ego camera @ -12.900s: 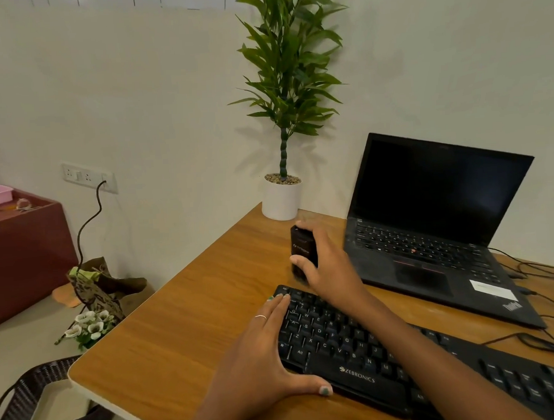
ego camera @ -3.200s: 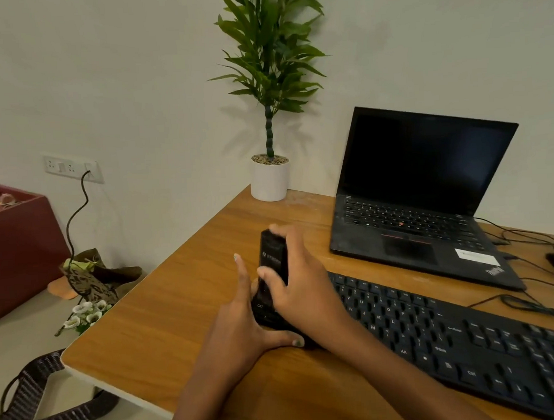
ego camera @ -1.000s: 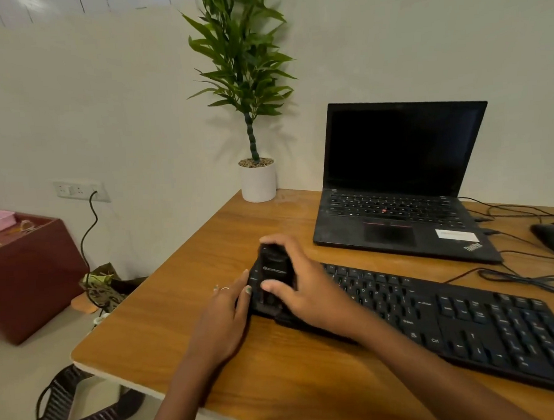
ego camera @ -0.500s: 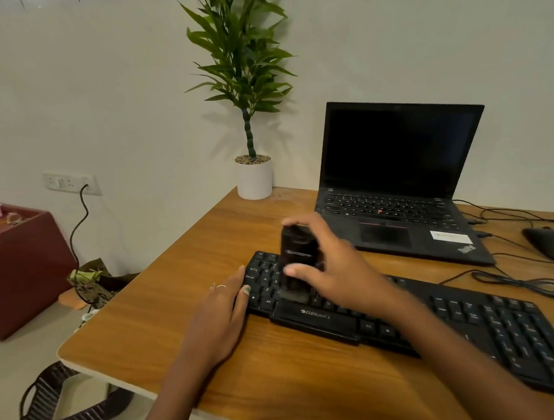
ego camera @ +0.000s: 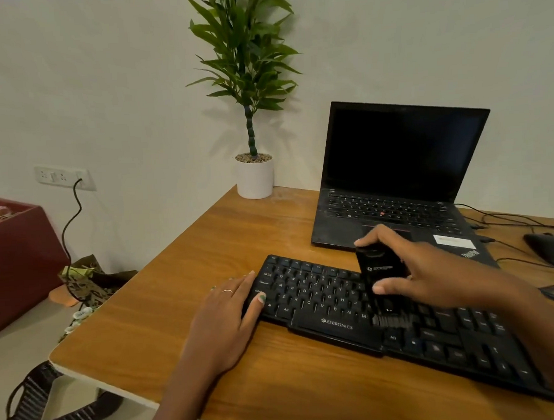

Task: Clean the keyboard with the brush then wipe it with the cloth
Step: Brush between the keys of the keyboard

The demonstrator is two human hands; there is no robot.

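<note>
A black Zebronics keyboard [ego camera: 319, 299] lies across the front of the wooden desk [ego camera: 226, 244]. My right hand [ego camera: 423, 272] grips a black brush [ego camera: 382, 278] upright, its bristles down on the keys near the keyboard's middle bottom row. My left hand [ego camera: 226, 315] rests flat on the desk with straight fingers, the fingertips and thumb touching the keyboard's left end. No cloth is in view.
An open black laptop [ego camera: 396, 184] stands behind the keyboard, a white potted plant [ego camera: 254, 175] at the desk's back corner. A mouse [ego camera: 550, 250] and cables lie at the right. A dark basket [ego camera: 55, 411] sits on the floor by the desk's left edge.
My right hand has carried the brush rightward along the keyboard, from its left end toward the middle. My left hand stays at the keyboard's left end.
</note>
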